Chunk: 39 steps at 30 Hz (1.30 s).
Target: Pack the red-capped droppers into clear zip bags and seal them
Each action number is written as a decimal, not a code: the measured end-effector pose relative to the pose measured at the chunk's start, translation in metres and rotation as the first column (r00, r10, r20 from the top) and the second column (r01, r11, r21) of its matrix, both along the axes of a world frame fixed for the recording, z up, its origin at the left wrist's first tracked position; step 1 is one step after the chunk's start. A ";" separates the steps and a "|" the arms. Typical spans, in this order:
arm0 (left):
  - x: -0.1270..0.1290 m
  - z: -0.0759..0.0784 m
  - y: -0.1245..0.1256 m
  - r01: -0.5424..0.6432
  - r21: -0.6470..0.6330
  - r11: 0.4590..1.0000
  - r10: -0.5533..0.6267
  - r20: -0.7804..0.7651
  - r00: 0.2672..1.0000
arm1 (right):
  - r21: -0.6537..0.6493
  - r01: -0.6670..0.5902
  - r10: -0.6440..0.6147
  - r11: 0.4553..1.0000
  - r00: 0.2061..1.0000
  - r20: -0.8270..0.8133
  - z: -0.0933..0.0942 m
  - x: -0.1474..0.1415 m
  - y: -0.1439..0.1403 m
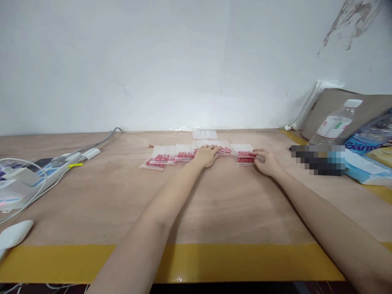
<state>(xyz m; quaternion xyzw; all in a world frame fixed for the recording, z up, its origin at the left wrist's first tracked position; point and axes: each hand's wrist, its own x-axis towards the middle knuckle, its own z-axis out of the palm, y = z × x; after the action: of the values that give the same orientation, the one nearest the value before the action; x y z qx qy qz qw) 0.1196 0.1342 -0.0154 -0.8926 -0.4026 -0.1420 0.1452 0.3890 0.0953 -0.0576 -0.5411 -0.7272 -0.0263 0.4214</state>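
Note:
A row of small clear zip bags [159,158] holding red, capsule-like pieces lies across the far middle of the table. My left hand [206,156] rests palm down on the bags in the middle of the row, its fingers stretched out and partly covering them. At the row's right end, a little apart from the others, lies another zip bag [244,155] of red pieces. The fingers and thumb of my right hand [266,161] are closed at its right edge. Behind the row, a flat clear bag [204,134] lies near the wall.
On the left are a power strip [49,169] with plugs and cables, and a white spoon-shaped object [16,234] near the front. A plastic bottle [335,122], a blue packet [370,165] and a blurred-out dark item [318,160] stand or lie on the right. Yellow tape [245,261] edges the table.

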 end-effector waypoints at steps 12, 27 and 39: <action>-0.104 -0.005 -0.012 0.004 0.053 0.999 -0.003 -0.014 1.000 | 0.173 -0.224 0.177 0.959 0.951 0.253 0.019 -0.079 -0.033; -0.138 0.000 -0.045 -0.087 0.073 0.994 0.084 0.050 0.995 | 0.072 -0.179 0.092 0.981 0.763 0.640 0.025 -0.163 -0.006; -0.095 -0.014 -0.057 0.377 0.375 0.847 -0.387 -0.053 0.921 | 0.082 -0.340 0.264 0.937 0.840 0.474 0.013 -0.120 -0.033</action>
<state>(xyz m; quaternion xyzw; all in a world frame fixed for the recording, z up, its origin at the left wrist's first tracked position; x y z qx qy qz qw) 0.0242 0.0771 -0.0289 -0.9080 -0.1840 -0.2537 0.2781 0.2695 0.0623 -0.0444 -0.3618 -0.8771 -0.1447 0.2808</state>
